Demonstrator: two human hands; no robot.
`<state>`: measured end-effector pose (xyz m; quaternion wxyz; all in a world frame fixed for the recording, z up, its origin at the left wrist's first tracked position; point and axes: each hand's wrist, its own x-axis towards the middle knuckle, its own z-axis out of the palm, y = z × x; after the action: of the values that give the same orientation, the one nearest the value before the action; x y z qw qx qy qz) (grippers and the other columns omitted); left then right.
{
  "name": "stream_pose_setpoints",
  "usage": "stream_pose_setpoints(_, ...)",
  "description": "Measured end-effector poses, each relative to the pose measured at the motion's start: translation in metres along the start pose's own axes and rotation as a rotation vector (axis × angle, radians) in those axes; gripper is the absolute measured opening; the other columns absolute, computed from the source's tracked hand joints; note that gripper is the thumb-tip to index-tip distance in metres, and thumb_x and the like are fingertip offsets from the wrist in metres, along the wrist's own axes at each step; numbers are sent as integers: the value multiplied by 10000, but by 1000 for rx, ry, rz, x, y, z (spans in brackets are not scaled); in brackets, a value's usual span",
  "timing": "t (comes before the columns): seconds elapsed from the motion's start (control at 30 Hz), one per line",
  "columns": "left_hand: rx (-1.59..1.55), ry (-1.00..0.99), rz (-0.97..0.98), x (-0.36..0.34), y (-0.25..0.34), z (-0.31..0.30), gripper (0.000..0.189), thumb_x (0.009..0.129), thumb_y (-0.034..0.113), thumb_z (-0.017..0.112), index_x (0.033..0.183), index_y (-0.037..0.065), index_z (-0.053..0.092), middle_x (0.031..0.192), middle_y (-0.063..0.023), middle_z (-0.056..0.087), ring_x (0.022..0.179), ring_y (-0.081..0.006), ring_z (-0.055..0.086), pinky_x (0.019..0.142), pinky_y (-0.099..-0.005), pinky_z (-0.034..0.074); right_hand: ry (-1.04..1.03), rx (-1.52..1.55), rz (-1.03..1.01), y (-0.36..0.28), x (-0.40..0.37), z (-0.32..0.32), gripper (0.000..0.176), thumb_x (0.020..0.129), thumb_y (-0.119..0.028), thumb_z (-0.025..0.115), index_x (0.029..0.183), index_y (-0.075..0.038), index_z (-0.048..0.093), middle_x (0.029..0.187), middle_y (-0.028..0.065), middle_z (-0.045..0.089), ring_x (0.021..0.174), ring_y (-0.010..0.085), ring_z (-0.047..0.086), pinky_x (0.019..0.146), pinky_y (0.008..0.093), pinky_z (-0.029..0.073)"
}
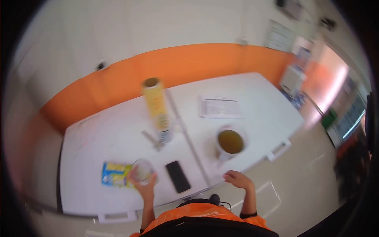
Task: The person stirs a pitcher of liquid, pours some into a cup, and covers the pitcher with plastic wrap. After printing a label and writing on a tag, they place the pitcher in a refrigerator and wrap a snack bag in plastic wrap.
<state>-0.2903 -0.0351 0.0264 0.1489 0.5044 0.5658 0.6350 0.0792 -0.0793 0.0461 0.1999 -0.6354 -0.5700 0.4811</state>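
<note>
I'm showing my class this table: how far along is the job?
Looks done: brownish liquid is in the pale vessel. In hand: the left hand holds a clear round container beside the packet. Remaining: probably some use of the vessel, since the right hand is near it, apparently empty. Blur hides the container's contents, so the stage is uncertain.
</note>
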Motion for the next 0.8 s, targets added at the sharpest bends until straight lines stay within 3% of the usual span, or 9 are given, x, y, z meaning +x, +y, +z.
stream_pose_setpoints(0.1,43,-8,-17,-6,-41,3,750,641,60,772,1248,22,334,1223,-126,432,1162,-280,389,1026,-417,264,14,-148,-15,13,6,7,389,899,-371,514,1064,-26,583,946,123,647,865,212,609,760,317,475)
stream_pose_setpoints(0.13,264,12,69,-6,-59,1,710,646,68,772,1230,9,372,1232,-133,435,1163,-288,394,1030,-417,270,9,-110,3,13,3,9,395,901,-381,507,1066,-30,584,956,134,644,888,232,607,775,323,472)
stream_pose_setpoints(0.2,174,64,-23,-4,-70,6,704,660,64,767,1235,15,365,1227,-146,444,1151,-308,410,1024,-434,297,24,-169,-12,17,2,13,434,903,-420,484,1078,-35,580,970,150,638,904,264,603,792,335,468)
stream_pose_setpoints(0.27,311,34,-23,6,-99,5,770,687,231,790,1252,4,318,1227,-114,490,1189,-297,417,1030,-408,322,32,-172,71,12,0,15,478,900,-463,460,1090,-40,575,992,163,629,900,288,598,795,347,465)
stream_pose_setpoints(0.37,394,55,22,15,-119,7,781,700,278,782,1259,0,313,1235,-144,466,1192,-300,415,1022,-403,329,117,-155,77,22,-1,24,504,875,-488,457,972,-23,625,932,167,647,872,293,613,777,366,473)
stream_pose_setpoints(0.57,496,116,-28,12,-87,13,822,682,322,796,1259,-11,315,1240,-207,401,1168,-324,418,1005,-410,343,-85,-188,181,15,-8,12,459,897,-411,469,777,-13,663,744,114,646,763,252,599,746,339,462)
stream_pose_setpoints(0.67,376,71,-86,-3,-119,6,761,686,251,781,1243,-1,328,1199,-185,401,1097,-294,428,951,-391,364,-19,-95,5,45,8,23,342,890,-342,506,910,-31,645,855,124,636,787,246,589,752,336,462)
stream_pose_setpoints(0.77,185,4,-173,-44,-176,-7,682,690,144,758,1221,15,348,1138,-152,401,990,-250,443,870,-361,395,267,12,-88,25,7,26,351,893,-323,529,1095,-38,569,1029,138,593,906,242,572,798,347,460)
stream_pose_setpoints(0.8,124,-14,-205,-58,-157,-2,660,692,108,750,1213,20,354,1117,-140,401,954,-235,448,843,-351,405,324,75,-112,15,8,27,386,893,-333,534,1137,-34,534,1068,141,573,943,243,557,824,351,451)
